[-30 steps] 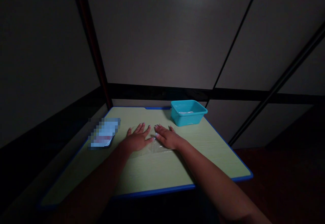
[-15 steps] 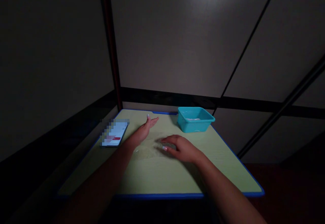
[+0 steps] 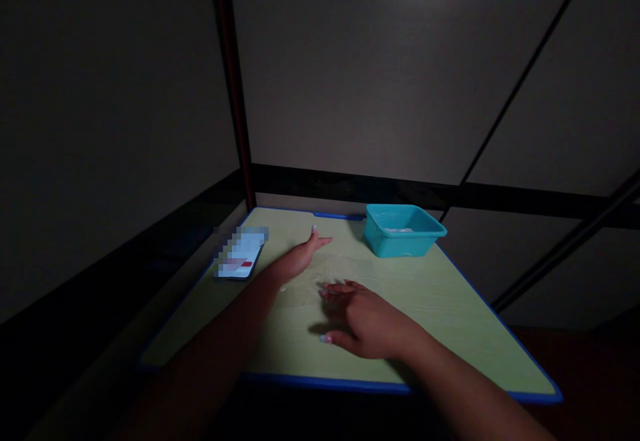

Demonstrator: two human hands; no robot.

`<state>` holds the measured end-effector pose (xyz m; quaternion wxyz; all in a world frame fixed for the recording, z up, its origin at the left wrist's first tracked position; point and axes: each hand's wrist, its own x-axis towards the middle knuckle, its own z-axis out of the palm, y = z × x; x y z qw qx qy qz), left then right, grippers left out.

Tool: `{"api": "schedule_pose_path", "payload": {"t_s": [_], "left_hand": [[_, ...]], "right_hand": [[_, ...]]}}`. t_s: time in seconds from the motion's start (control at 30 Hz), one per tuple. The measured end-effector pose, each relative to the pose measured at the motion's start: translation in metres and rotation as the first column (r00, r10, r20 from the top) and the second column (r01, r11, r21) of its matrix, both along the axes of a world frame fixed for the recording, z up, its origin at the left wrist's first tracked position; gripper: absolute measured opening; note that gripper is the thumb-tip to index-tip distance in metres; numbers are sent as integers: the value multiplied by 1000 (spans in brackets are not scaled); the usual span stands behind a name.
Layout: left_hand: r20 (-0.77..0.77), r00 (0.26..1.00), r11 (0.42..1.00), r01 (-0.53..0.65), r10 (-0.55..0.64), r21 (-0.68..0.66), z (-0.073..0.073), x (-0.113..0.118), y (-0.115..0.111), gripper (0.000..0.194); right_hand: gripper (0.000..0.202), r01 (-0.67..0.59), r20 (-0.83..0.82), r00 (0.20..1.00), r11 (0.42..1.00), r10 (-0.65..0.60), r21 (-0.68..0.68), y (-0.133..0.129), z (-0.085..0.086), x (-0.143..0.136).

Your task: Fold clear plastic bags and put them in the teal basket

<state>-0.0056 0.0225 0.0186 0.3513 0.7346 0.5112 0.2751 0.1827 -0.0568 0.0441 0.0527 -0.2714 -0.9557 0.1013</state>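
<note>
A thin, see-through plastic sheet or bag (image 3: pixel 303 294) lies flat on the pale green tabletop (image 3: pixel 290 354), its outline faint in the dim light. By its far left part is my left hand (image 3: pixel 300 257), fingers stretched out and thumb raised, holding nothing. My right hand (image 3: pixel 367 321) hovers or rests, palm down, over its near right part. Those fingers are spread, the thumb stands apart, and nothing shows in the grip. Whether either hand touches the plastic I cannot tell.
At the table's back right stands a turquoise plastic basket (image 3: pixel 403 244) with something clear or whitish inside. A phone (image 3: pixel 243 254) with a lit, partly blurred screen lies at the left edge. Dark-banded wall panels (image 3: pixel 360 81) rise behind the table's blue rim (image 3: pixel 325 381).
My right hand has come nearer to me and its fingers have spread. My left hand stays stretched out over the far left side. The whole view has shifted slightly.
</note>
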Motion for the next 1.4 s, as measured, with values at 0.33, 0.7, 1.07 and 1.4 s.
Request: {"api": "schedule_pose_path", "payload": {"t_s": [0.33, 0.7, 1.07, 1.4], "left_hand": [[-567, 822, 983, 142, -54, 113, -12, -1, -8, 59], [-554, 823, 982, 181, -125, 48, -16, -2, -5, 59], [-433, 897, 976, 163, -85, 145, -14, 0, -5, 56], [-385, 816, 901, 410, -432, -141, 22, -22, -17, 71]], "right_hand": [[60, -1, 39, 999, 998, -1, 57, -5, -6, 1], [53, 59, 73, 995, 998, -62, 36, -3, -8, -2], [47, 66, 31, 997, 998, -66, -17, 3, -6, 0], [42, 36, -55, 997, 985, -46, -167, 17, -3, 6]]}}
